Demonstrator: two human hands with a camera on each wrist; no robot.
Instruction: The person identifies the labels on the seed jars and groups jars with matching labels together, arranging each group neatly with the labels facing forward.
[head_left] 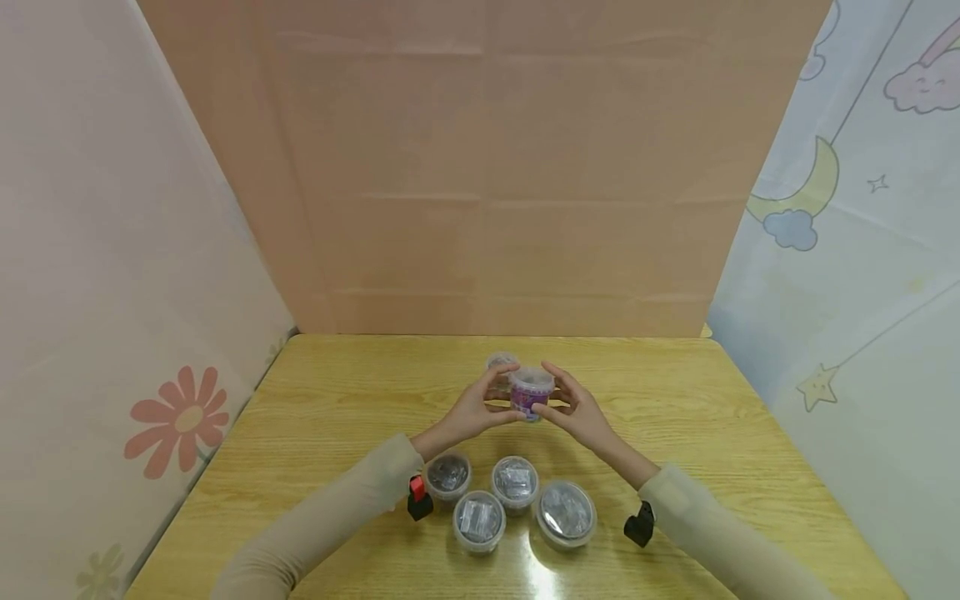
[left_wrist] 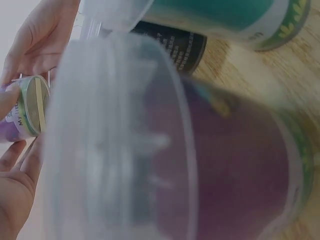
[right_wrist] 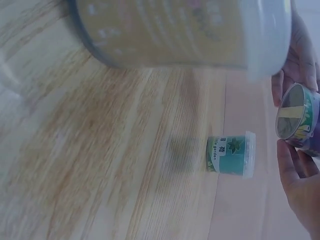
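Between both hands, above the table, is a small purple plastic tub (head_left: 529, 397) with a clear rim. Its underside, with a pale strip across it, faces the camera in the right wrist view (right_wrist: 291, 115). My left hand (head_left: 477, 408) grips its left side, thumb low in front and fingers higher up. From the right, my right hand (head_left: 583, 417) holds it the same way, thumb on the front. Behind the left fingers stands a teal tub (right_wrist: 231, 154) with a clear lid, partly hidden in the head view.
Several lidded tubs stand near the forearms: a dark one (head_left: 447, 473), two with silvery packets (head_left: 515, 482) (head_left: 479, 521), and a wider one (head_left: 566, 512). They loom large in the wrist views. The wooden table (head_left: 360, 375) ends at a peach backdrop (head_left: 480, 250).
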